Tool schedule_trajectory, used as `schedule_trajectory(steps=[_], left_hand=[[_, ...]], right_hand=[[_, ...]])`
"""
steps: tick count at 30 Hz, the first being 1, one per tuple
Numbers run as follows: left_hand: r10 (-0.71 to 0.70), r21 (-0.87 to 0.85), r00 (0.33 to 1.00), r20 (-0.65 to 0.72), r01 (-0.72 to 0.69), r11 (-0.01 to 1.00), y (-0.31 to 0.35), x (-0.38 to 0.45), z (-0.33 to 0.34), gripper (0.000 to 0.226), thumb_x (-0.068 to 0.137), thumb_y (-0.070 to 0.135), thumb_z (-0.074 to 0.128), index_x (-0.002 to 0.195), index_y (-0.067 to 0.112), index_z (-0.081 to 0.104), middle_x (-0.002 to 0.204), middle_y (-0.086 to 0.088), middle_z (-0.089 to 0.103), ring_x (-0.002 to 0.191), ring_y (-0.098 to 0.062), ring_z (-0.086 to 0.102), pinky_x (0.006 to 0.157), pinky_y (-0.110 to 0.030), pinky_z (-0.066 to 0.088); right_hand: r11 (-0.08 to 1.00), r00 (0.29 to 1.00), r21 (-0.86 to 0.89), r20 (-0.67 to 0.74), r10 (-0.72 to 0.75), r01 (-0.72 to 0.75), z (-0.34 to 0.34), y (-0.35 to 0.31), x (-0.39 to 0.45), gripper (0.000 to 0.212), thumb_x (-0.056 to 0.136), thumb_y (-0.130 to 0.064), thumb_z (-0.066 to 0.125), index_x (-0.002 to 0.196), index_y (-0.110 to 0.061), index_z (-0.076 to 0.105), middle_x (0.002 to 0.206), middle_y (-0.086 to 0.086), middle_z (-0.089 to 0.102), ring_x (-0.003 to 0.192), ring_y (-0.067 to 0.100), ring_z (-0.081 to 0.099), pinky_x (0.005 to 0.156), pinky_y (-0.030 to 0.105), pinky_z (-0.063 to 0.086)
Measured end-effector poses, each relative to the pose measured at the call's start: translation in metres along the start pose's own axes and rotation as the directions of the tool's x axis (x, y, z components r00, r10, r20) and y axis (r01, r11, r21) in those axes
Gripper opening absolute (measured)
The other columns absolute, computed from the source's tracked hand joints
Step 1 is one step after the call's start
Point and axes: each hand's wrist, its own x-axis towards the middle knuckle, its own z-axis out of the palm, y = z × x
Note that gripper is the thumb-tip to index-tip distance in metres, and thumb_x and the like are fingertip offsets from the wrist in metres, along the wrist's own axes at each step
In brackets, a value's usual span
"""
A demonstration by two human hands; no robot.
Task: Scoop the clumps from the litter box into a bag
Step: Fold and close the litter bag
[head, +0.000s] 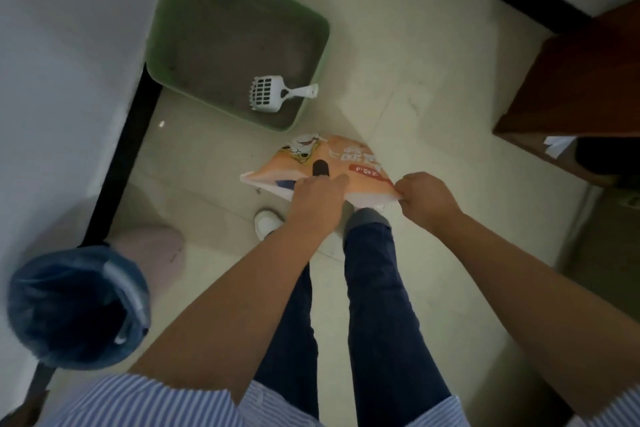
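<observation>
Far left, low: round blue bin lined with a blue plastic sack, standing on the pale tiled floor. Upper left of centre: green rectangular plastic litter box against the wall, holding grey litter. White slotted plastic scoop lying in its near right corner, handle pointing right over the rim, untouched. Centre: orange printed plastic bag held just this side of the box, above the feet. Left hand curled on the bag's top edge near the middle; right hand pinching the right corner. Both occupied, neither free for the scoop. Scoop ahead and slightly left of the hands, left hand nearer. Clumps not distinguishable in the litter. Bag mouth hidden behind the hands; open or sealed, cannot tell. Right edge: brown wooden cabinet, partly cut off.
</observation>
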Motion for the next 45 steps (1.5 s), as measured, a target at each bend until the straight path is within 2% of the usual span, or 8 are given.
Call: schedule_trajectory(steps=[9,18,21,24,32,39,42,45], left_hand=[[-0.101,-0.262,0.989,-0.11,0.069,0.963,0.007,0.082,0.01,0.025,0.1,0.021,0.037,0.12,0.016,0.051,0.106,-0.009,0.062,0.1,-0.028,0.058,0.088,-0.033,0.038],[-0.276,-0.564,0.931,-0.238,0.099,0.819,-0.079,0.072,0.018,0.033,0.096,0.02,0.042,0.108,-0.003,0.063,0.096,-0.023,0.067,0.088,-0.034,0.062,0.073,-0.032,0.041],[-0.175,-0.518,0.945,-0.276,0.007,0.855,-0.096,0.07,0.026,0.04,0.087,0.025,0.038,0.076,-0.003,0.065,0.07,-0.02,0.067,0.058,-0.029,0.063,0.057,-0.026,0.037],[-0.139,-0.527,0.958,-0.252,-0.015,0.85,-0.1,0.07,0.038,0.04,0.084,0.023,0.036,0.066,-0.002,0.061,0.057,-0.017,0.063,0.045,-0.026,0.058,0.049,-0.024,0.035],[-0.14,-0.729,0.954,-0.264,-0.102,0.677,-0.062,0.062,0.041,0.035,0.091,0.024,0.038,0.081,-0.003,0.058,0.07,-0.019,0.056,0.063,-0.02,0.044,0.06,-0.03,0.033],[-0.24,-0.818,0.92,-0.31,-0.129,0.561,-0.024,0.036,0.028,0.019,0.098,0.007,0.042,0.094,-0.003,0.058,0.075,-0.001,0.043,0.071,-0.015,0.04,0.063,-0.022,0.026],[-0.257,-0.842,0.928,-0.271,-0.099,0.53,-0.043,0.009,0.044,0.019,0.097,0.007,0.044,0.085,-0.001,0.056,0.076,-0.005,0.048,0.067,-0.014,0.042,0.06,-0.023,0.029],[-0.225,-0.796,0.949,-0.222,-0.043,0.604,-0.084,-0.017,0.064,0.027,0.096,0.016,0.042,0.091,-0.004,0.059,0.084,-0.016,0.058,0.066,-0.012,0.051,0.061,-0.018,0.03]], right_hand=[[0.985,0.978,-0.017,-0.122,-0.172,0.171,-0.022,0.046,0.072,0.028,0.057,-0.01,0.033,0.042,-0.003,0.055,0.037,0.009,0.052,0.03,0.024,0.052,0.03,0.016,0.038],[0.909,0.85,0.017,-0.361,-0.383,0.417,-0.017,-0.012,0.11,0.029,0.069,-0.019,0.047,0.065,-0.001,0.069,0.061,0.014,0.068,0.053,0.027,0.066,0.047,0.02,0.052],[0.938,0.927,0.129,-0.246,-0.282,0.32,0.008,-0.013,0.135,0.024,0.067,-0.006,0.065,0.088,0.005,0.069,0.09,0.026,0.068,0.081,0.042,0.066,0.071,0.042,0.055],[0.981,0.99,0.138,-0.068,-0.126,0.134,0.02,-0.014,0.161,0.031,0.088,-0.008,0.055,0.118,-0.003,0.06,0.129,0.018,0.055,0.122,0.033,0.048,0.101,0.035,0.037],[0.992,0.993,-0.059,0.043,-0.108,0.111,0.01,0.003,0.167,0.047,0.094,-0.031,0.039,0.116,0.005,0.059,0.116,0.028,0.062,0.105,0.034,0.062,0.082,0.032,0.045],[0.921,0.987,0.353,0.055,0.152,-0.162,-0.002,0.009,0.11,0.023,0.089,-0.005,0.054,0.11,0.003,0.06,0.108,0.024,0.065,0.094,0.041,0.066,0.042,0.006,0.044],[0.972,0.993,0.219,0.099,0.067,-0.087,-0.007,-0.013,0.082,0.015,0.09,-0.004,0.05,0.083,-0.002,0.064,0.092,0.022,0.066,0.097,0.038,0.064,0.064,0.02,0.051],[0.998,0.981,-0.022,0.184,-0.054,0.059,0.003,-0.045,0.069,0.026,0.091,-0.005,0.041,0.099,-0.003,0.066,0.109,0.017,0.066,0.103,0.03,0.06,0.084,0.033,0.045]])
